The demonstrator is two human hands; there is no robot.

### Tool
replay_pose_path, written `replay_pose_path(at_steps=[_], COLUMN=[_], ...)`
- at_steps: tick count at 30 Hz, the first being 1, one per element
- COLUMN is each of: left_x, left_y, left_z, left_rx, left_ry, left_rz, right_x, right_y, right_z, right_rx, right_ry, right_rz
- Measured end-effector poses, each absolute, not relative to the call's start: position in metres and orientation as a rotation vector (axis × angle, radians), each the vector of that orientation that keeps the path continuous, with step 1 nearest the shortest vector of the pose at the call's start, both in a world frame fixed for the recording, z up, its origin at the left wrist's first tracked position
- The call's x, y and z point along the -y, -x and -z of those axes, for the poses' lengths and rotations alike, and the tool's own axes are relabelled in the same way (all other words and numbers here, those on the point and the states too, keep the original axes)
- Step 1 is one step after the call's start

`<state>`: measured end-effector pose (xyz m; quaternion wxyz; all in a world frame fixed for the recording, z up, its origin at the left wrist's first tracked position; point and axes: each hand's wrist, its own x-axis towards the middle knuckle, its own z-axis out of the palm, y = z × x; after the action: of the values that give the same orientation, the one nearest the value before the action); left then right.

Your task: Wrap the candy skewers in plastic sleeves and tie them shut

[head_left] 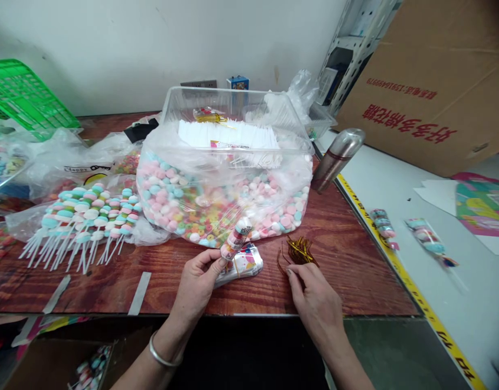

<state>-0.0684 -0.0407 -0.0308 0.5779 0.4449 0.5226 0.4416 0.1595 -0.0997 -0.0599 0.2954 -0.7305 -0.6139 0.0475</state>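
Note:
My left hand (198, 281) is closed round a candy skewer in a printed wrapper (236, 238), holding it upright near the table's front edge. Under it lies a small stack of printed wrapper bags (245, 262). My right hand (312, 295) reaches with pinched fingers into a bunch of gold twist ties (299, 250) on the wooden table (347, 271); whether a tie is gripped is hidden. Behind both hands sits a big clear bag of pastel candies (217, 203).
A clear plastic tub (233, 108) with white sticks stands behind the candy bag. Unwrapped candy skewers (87, 216) lie at left near a green basket (26, 95). A steel flask (336, 157), wrapped skewers (426, 238) and a cardboard box (432, 86) are at right.

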Motion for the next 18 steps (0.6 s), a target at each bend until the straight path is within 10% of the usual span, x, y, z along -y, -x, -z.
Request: replay_pose_path(at_steps=[18], left_x=[0.041], left_y=[0.066], left_z=[0.021], left_rx=[-1.32], left_ry=[-1.306], left_rz=[-0.96], right_x=[0.094], right_y=[-0.156], right_z=[0.05], right_rx=[1.446], right_ry=[1.852], right_rz=[-0.213])
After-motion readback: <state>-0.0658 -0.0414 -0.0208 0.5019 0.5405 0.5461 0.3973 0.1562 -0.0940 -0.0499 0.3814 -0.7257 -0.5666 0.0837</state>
